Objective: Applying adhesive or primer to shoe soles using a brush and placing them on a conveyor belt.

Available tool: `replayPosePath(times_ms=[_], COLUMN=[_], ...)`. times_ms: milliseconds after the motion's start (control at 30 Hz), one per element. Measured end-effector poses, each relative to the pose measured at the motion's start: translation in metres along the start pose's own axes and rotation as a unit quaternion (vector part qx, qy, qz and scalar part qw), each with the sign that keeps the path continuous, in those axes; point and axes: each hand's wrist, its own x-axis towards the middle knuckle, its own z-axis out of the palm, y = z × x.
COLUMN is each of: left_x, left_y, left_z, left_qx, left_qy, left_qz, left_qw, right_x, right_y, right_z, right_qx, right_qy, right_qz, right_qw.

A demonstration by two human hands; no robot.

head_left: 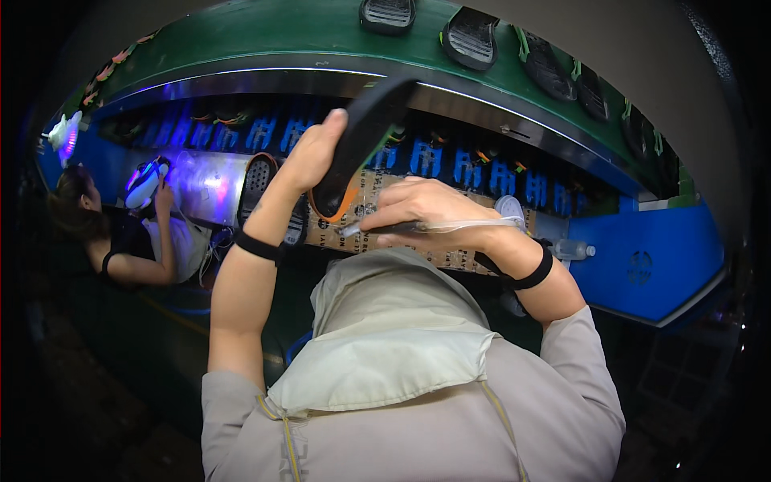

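Raised over the bench, my left hand grips a black shoe sole by its side edge. An orange rim runs round the sole's lower end, which tilts down toward the bench. My right hand is closed on a slim dark pen-like tool with a pale tip, held level just below the sole. The tip is apart from the sole. A clear tube runs from the tool along my right wrist. Beneath both hands lies printed brown paper on the bench.
A green conveyor belt carrying several black soles curves across the far side. Blue holders line up below it. A clear bottle lies at the right. At the left, another person handles a shoe.
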Motion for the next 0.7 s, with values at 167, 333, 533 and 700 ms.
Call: replayPosePath(times_ms=[167, 333, 533, 700], left_x=[-0.057, -0.135, -0.148, -0.126], left_y=[-0.106, -0.2, -0.272, -0.25], left_z=[-0.02, -0.035, 0.043, 0.078], left_qx=[-0.461, -0.558, -0.652, -0.71], left_qy=[0.064, -0.086, 0.059, 0.061], left_qz=[0.038, -0.2, -0.291, -0.235], left_qw=[0.884, 0.801, 0.698, 0.661], right_x=[-0.03, -0.058, -0.04, -0.008], right_y=[0.02, 0.049, 0.067, 0.096], right_z=[0.016, 0.051, 0.104, 0.13], right_qx=[0.069, 0.278, 0.311, 0.215], right_qy=[0.191, 0.273, 0.268, 0.242], right_qz=[0.115, 0.359, 0.422, 0.458], right_qw=[0.973, 0.848, 0.809, 0.828])
